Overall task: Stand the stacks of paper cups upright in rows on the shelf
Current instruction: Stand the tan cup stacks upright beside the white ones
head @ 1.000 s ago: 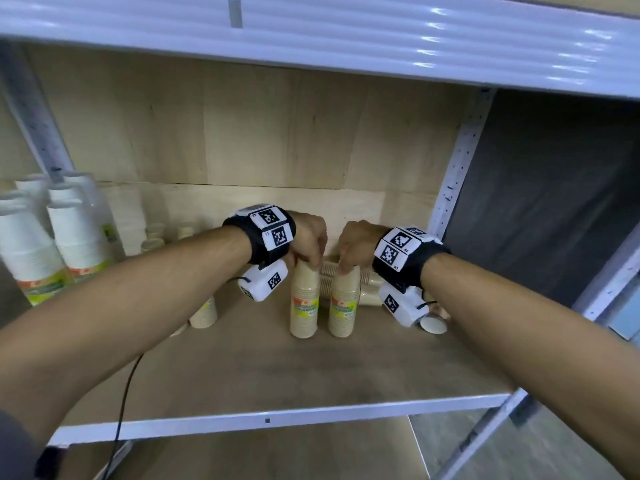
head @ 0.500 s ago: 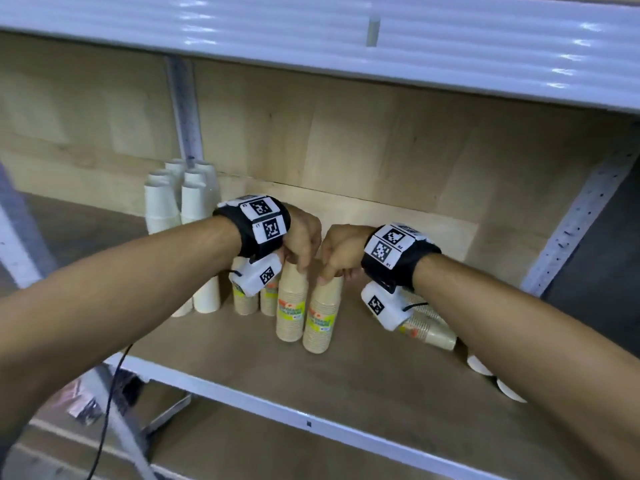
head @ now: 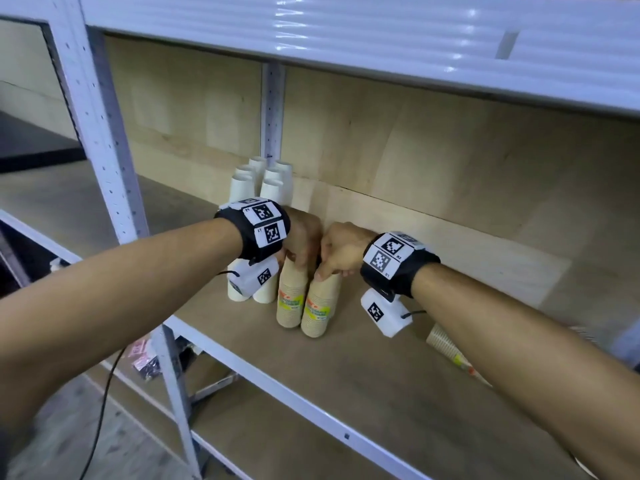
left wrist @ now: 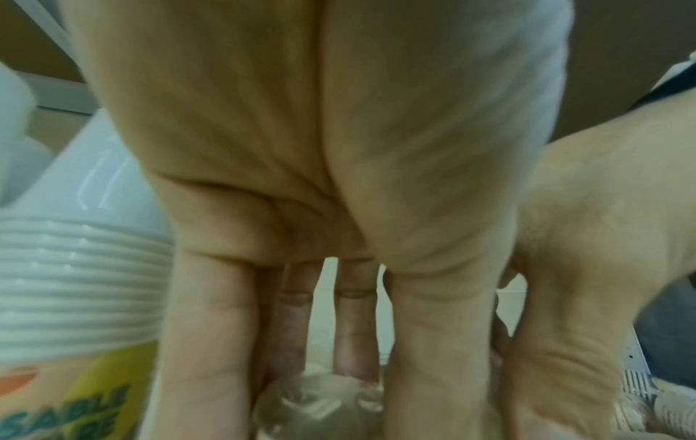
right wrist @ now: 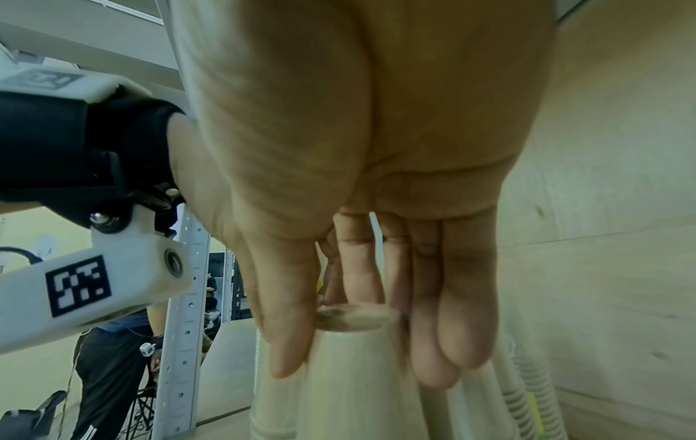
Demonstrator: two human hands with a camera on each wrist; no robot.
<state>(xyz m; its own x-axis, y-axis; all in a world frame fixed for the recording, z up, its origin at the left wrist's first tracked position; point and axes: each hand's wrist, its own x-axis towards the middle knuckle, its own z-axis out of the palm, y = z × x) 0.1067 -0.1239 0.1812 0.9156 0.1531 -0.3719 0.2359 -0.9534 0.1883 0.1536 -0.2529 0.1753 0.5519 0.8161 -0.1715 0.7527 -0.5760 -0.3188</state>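
Two brown paper cup stacks with green and orange labels stand upside down, side by side on the wooden shelf (head: 363,386). My left hand (head: 300,262) grips the top of the left stack (head: 290,301) from above. My right hand (head: 329,271) grips the top of the right stack (head: 317,311). In the left wrist view the left hand (left wrist: 320,357) has its fingers pointing down around the stack's top (left wrist: 320,407). The right wrist view shows the right hand (right wrist: 361,327) with thumb and fingers round the other stack (right wrist: 357,381).
Several white cup stacks (head: 265,181) stand upright just left of and behind the brown ones. One stack (head: 446,344) lies on its side further right on the shelf. A white upright post (head: 104,133) stands at the left and the upper shelf (head: 346,32) hangs low overhead.
Both hands have carried the two brown stacks leftward along the shelf, from beside the lying stack to next to the white stacks. Both grips have held.
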